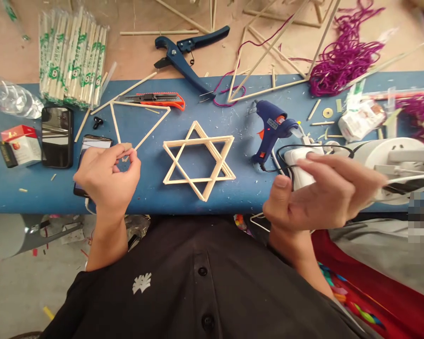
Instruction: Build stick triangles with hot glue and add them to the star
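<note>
My left hand (109, 176) is closed in a pinch at the near corner of a triangle of thin wooden sticks (151, 129), above a phone (97, 141). The fingers cover part of that corner. In the middle of the blue mat lies a six-pointed star of stacked wooden sticks (219, 165). My right hand (318, 195) is raised at the right, thumb and fingers apart, with nothing visible in it. Behind it, partly covered, is a white block-shaped device (300, 157). A blue glue gun (270, 127) lies just beyond, left of that hand.
An orange utility knife (155, 99) touches the triangle's far side. Farther back are a blue cutter (183, 61), packed chopsticks (72, 59), stick frames and purple yarn (342, 52). At left lie a black phone (57, 136) and a small box (20, 146); a white reel-like object (395, 150) stands right.
</note>
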A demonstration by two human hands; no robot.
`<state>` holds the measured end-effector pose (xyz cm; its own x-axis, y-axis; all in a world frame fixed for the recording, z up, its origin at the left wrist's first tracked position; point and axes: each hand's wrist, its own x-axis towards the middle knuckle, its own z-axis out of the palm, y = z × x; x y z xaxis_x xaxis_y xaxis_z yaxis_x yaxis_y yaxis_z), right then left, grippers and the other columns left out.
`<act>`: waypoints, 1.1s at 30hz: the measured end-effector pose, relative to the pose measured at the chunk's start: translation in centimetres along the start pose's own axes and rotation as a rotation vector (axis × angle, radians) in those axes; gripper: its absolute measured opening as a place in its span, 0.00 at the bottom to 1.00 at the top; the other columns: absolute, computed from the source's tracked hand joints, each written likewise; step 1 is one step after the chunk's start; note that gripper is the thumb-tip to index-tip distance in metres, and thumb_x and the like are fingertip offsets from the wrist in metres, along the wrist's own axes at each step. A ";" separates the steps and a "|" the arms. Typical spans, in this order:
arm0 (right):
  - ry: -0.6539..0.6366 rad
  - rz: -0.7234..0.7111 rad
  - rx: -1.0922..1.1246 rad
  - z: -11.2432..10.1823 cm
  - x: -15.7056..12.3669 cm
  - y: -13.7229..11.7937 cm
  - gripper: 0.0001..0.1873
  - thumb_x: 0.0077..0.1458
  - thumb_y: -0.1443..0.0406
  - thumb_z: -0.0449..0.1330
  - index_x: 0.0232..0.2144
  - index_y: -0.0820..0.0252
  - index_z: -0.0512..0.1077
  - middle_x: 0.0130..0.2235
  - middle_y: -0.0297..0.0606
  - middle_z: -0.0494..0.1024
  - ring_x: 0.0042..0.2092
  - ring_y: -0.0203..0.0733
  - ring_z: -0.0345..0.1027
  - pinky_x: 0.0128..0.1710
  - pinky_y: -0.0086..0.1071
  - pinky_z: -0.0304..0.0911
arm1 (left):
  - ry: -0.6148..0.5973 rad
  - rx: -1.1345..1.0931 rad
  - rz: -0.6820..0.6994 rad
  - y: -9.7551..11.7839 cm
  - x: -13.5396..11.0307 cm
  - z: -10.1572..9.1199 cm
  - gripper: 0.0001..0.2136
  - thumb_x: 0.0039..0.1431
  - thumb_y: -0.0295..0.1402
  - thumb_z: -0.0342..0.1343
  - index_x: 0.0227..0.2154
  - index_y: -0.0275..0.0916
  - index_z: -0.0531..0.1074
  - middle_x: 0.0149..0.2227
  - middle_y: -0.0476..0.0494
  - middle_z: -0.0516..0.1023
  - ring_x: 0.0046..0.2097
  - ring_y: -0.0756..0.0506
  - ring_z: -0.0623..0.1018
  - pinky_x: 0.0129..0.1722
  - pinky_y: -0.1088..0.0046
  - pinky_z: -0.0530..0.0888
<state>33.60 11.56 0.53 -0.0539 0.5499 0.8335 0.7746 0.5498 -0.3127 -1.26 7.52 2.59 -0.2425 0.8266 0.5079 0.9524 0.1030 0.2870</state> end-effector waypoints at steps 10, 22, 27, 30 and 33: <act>-0.389 0.052 0.589 0.6 1.6 -3.9 0.35 0.58 0.58 0.76 0.65 0.48 0.76 0.61 0.48 0.80 0.53 0.53 0.83 0.44 0.44 0.86 | -0.214 -0.200 0.458 4.5 -3.1 -5.0 0.10 0.61 0.27 0.69 0.43 0.49 0.83 0.30 0.53 0.86 0.32 0.45 0.83 0.36 0.66 0.82; -0.323 0.125 0.482 0.2 0.8 -3.8 0.18 0.54 0.65 0.78 0.47 0.49 0.85 0.49 0.41 0.88 0.42 0.50 0.86 0.34 0.41 0.84 | -0.033 -0.463 0.604 4.7 -3.5 -2.0 0.21 0.50 0.18 0.73 0.44 0.48 0.81 0.39 0.53 0.89 0.51 0.34 0.90 0.53 0.56 0.92; -0.318 0.132 0.444 0.6 0.4 -3.7 0.18 0.53 0.66 0.78 0.47 0.49 0.85 0.54 0.42 0.87 0.45 0.50 0.85 0.34 0.40 0.85 | 0.005 -0.438 0.533 4.9 -4.2 -1.4 0.21 0.55 0.20 0.72 0.45 0.54 0.80 0.42 0.58 0.89 0.52 0.34 0.90 0.45 0.58 0.94; -0.312 0.130 0.428 0.9 0.3 -3.7 0.14 0.55 0.63 0.77 0.45 0.50 0.84 0.54 0.43 0.87 0.44 0.50 0.85 0.34 0.42 0.85 | -0.007 -0.486 0.429 5.2 -4.7 -1.2 0.22 0.57 0.23 0.74 0.51 0.52 0.80 0.44 0.53 0.89 0.49 0.35 0.91 0.44 0.59 0.94; -0.327 0.142 0.399 1.1 0.2 -3.8 0.11 0.57 0.59 0.76 0.42 0.51 0.83 0.52 0.43 0.87 0.40 0.50 0.85 0.33 0.44 0.84 | -0.101 -0.504 0.271 4.8 -5.2 -1.3 0.26 0.58 0.27 0.76 0.57 0.52 0.78 0.50 0.47 0.88 0.50 0.34 0.90 0.51 0.51 0.93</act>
<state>29.99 10.31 1.41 -0.2087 0.7683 0.6052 0.4922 0.6172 -0.6138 4.33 3.02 2.35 0.0397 0.8378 0.5445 0.7663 -0.3752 0.5215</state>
